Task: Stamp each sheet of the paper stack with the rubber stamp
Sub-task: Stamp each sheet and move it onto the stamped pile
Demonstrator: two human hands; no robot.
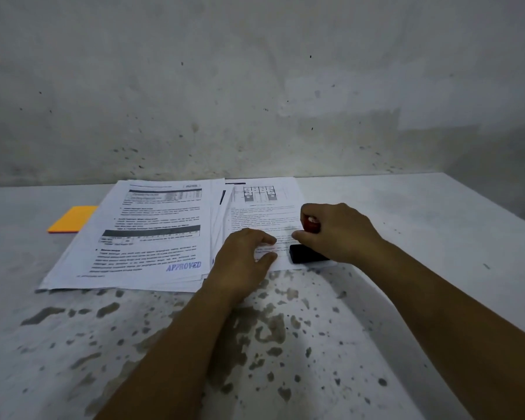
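Right hand [337, 231] closed in a grip on the rubber stamp [308, 251], base on the right paper stack [264, 213]. Left hand [243, 256] rests flat, fingers relaxed, on that sheet. Stamped pile [152, 234] lies left.

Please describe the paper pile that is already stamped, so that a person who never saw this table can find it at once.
On the grey speckled table two piles of printed paper lie against the wall. Take the stamped pile, left of the left hand and beside the orange pad. Only its top sheet bears the blue APPROVED mark in its near right corner.
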